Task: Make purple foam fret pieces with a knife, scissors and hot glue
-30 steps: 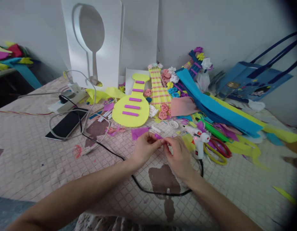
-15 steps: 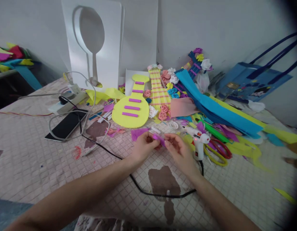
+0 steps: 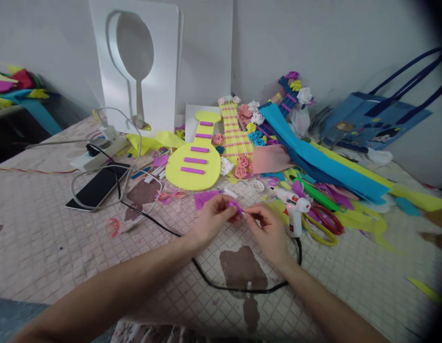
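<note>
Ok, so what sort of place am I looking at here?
Likely a craft workspace, though whether home, classroom or workshop I can't tell. A glue gun, a yellow guitar-shaped cutout and colorful paper-like scraps point to it.

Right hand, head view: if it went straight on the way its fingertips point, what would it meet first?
The right hand would first meet the small purple paper piece, already at its fingertips, then probably the fingers of the left hand holding it. Depth is hard to judge.
</note>
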